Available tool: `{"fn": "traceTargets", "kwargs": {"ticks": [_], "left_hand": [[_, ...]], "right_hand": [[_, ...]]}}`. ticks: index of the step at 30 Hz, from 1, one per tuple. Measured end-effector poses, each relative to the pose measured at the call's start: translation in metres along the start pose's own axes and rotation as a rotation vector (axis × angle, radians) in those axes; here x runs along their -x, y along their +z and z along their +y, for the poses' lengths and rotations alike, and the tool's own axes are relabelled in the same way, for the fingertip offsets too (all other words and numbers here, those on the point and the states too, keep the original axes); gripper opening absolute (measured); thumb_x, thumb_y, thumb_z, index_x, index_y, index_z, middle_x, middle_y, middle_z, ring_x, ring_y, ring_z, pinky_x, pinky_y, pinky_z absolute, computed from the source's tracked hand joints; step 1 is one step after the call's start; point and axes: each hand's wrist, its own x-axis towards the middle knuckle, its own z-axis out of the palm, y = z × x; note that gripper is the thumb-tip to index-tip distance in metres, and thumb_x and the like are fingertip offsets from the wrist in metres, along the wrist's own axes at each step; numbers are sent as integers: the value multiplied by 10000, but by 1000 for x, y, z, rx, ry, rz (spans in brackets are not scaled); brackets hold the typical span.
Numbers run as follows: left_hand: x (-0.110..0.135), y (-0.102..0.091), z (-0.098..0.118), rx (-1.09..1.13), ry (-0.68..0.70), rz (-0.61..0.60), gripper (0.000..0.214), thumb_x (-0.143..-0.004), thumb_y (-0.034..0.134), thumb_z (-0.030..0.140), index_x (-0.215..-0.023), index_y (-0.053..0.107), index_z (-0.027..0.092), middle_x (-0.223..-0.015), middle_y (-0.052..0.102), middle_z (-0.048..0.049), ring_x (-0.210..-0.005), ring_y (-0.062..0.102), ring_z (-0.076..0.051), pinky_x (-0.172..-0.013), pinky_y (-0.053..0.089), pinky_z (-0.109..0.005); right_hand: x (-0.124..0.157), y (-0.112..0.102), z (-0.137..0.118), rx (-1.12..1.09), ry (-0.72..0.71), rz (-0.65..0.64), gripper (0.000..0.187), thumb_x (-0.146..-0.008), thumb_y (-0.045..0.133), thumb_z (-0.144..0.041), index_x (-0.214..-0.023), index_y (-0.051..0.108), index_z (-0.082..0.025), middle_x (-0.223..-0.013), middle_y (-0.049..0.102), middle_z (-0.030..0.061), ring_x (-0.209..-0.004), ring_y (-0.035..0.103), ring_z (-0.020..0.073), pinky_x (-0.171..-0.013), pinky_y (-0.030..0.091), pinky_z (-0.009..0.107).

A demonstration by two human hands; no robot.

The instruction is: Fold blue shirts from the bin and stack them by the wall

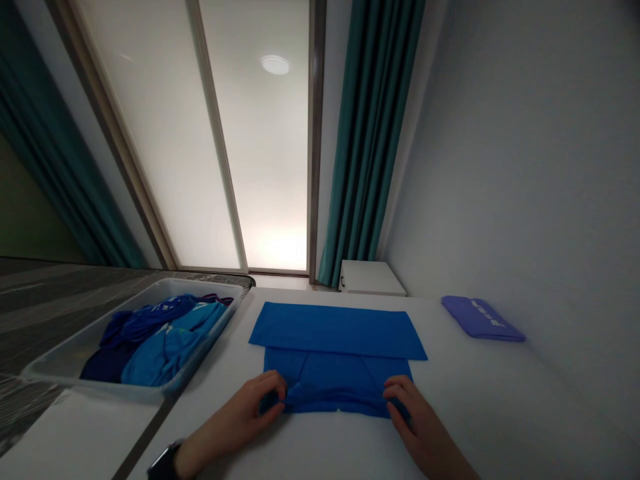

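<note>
A blue garment (340, 330), probably a shirt, lies partly folded on the white table in front of me. Its far part forms a wide flat band, and the narrower near part is bunched along its front edge. My left hand (263, 400), with a dark watch at the wrist, pinches the near left corner. At the near right corner, my right hand (407, 413) has its fingers curled round the cloth. Both hands grip the same garment, level with each other.
To the left, a clear plastic bin (45, 363) holds several crumpled blue garments (170, 340). A folded purple garment (483, 319) with white lettering lies at the right by the wall. Beyond the table (310, 447) stand a small white cabinet (373, 277) and teal curtains (375, 133).
</note>
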Motion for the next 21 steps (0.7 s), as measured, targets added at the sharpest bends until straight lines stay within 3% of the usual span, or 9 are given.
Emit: {"fn": "traceTargets", "kwargs": {"ticks": [7,9,12,16,21], "left_hand": [[33,4,8,10,0,-24,140,-918,472,236,-911,611,223,-955,668,-24,-917,610,-190,-875,468,-297],[34,5,6,-12,9,45,218,-959,422,265,-939,637,231,-950,682,-29,-918,628,-192,-863,490,-299],[27,9,0,-136,84,176,276,-977,414,285,-1157,621,253,-1133,678,-58,-1049,626,-212,-934,502,-325],[14,27,-6,-417,144,201,500,-964,482,340,-1456,415,283,-1452,508,-74,-1288,506,-276,-1083,426,-441],[7,50,-15,-580,168,127,701,-953,491,510,-1552,206,284,-1562,344,-77,-1389,394,-315,-1128,360,-521]], "right_hand": [[36,-3,2,-101,-116,108,163,-935,429,-234,-867,577,-235,-991,634,66,-923,646,175,-812,529,269],[36,-2,5,-123,-119,171,196,-954,412,-246,-854,580,-238,-910,640,51,-864,652,165,-763,536,252],[29,-2,11,-83,-82,212,249,-977,383,-269,-895,616,-241,-904,662,54,-873,660,168,-778,545,268],[19,3,16,92,-10,114,334,-987,371,-352,-1099,664,-235,-1136,677,99,-1078,636,218,-955,518,381],[18,19,10,350,70,-133,579,-954,418,-543,-1422,497,-211,-1457,497,110,-1331,463,311,-1105,386,537]]}}
